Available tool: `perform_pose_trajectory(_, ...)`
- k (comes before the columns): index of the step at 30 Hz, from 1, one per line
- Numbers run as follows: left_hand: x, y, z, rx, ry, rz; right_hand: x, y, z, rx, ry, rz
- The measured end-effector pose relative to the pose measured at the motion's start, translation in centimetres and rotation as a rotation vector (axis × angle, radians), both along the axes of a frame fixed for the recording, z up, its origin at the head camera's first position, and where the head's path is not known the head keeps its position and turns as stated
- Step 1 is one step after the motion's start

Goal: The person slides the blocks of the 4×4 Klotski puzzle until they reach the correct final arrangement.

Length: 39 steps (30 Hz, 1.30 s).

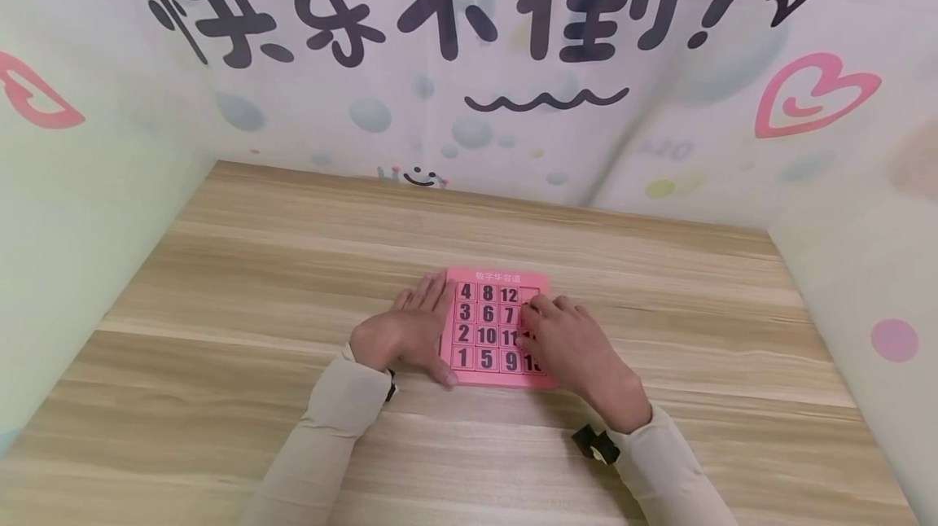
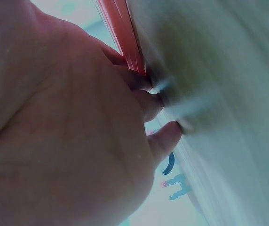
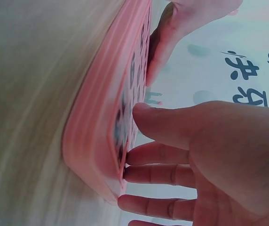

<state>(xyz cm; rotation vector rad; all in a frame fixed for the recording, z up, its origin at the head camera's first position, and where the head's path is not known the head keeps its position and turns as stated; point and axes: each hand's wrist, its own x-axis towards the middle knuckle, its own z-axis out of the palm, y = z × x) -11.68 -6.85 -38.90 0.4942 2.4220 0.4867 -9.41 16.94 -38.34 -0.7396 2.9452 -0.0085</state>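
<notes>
The pink puzzle [image 1: 487,380], right-column tiles [image 1: 531,363] touched by the right hand [image 1: 575,347], fingers loosely parted, left edge braced by the left hand [image 1: 414,335], fingers straight, neither gripping, lies on the table [image 1: 293,265]; light, level pushes should work best

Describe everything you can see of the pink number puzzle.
The pink number puzzle is a thick, round-cornered, plastic-looking board lying flat on the wood-grained table, white characters along its far edge. Its square pink tiles bear dark numerals; the far row shows 4, 8, 12, then an apparently empty slot. The left hand rests against its left side; the right hand partly covers its right-hand column.
</notes>
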Motion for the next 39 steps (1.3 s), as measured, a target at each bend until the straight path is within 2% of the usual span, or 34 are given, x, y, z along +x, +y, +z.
perform_pose_trajectory(13,0.0,-0.1,0.1,0.018,-0.008,0.011,0.8,-0.4,0.4,0.065,0.032,0.025)
perform_pose_trajectory(24,0.2,-0.1,0.1,0.006,0.0,0.0,1.1,-0.5,0.5,0.08,0.056,0.055)
perform_pose_trajectory(31,0.1,-0.2,0.1,0.013,0.0,0.006,0.9,-0.4,1.2,0.037,-0.025,-0.015)
perform_pose_trajectory(34,0.0,-0.1,0.1,0.017,0.0,0.005,0.6,-0.3,1.3,0.017,0.009,-0.032)
perform_pose_trajectory(39,0.1,-0.1,0.2,0.013,-0.008,0.005,-0.2,-0.9,0.7,-0.003,0.039,0.006)
